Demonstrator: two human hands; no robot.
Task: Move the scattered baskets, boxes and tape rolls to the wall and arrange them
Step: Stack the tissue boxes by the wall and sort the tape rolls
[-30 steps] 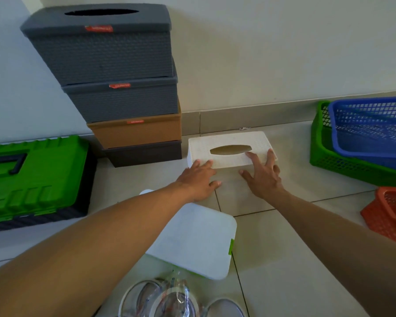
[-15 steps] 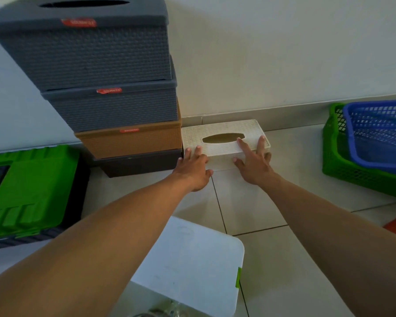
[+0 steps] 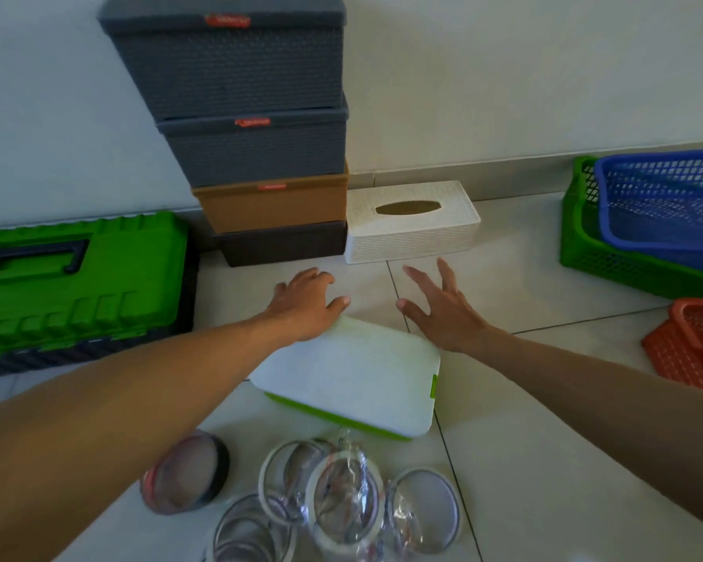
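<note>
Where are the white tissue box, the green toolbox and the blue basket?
white tissue box (image 3: 412, 224): head view, top face below slot.
green toolbox (image 3: 86, 285): head view, lid.
blue basket (image 3: 666, 204): head view, inner mesh.

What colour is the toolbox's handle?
Black, on the green toolbox; handle seen in the head view.
</note>
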